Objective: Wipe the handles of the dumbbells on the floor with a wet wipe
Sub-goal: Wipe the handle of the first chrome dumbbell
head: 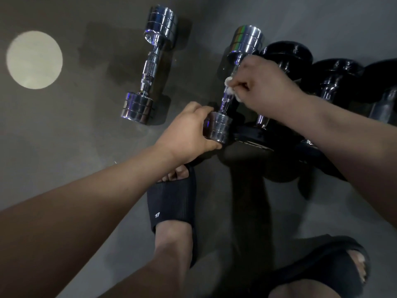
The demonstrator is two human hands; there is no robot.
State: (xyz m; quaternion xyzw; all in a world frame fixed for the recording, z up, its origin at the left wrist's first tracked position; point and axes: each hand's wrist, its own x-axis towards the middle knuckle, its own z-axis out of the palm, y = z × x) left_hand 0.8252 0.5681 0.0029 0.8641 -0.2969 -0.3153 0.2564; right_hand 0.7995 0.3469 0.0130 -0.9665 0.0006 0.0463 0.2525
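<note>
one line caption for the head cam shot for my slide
Left hand grips the near end of a chrome dumbbell while the right hand presses a white wipe to its handle.

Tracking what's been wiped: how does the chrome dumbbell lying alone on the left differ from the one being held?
The left chrome dumbbell lies untouched; the held chrome dumbbell has the left hand gripping its near end and the right hand pressing a white wet wipe on its handle. The left one sits apart on the grey floor; the held one lies beside black dumbbells. Both have stacked-disc ends.
</note>
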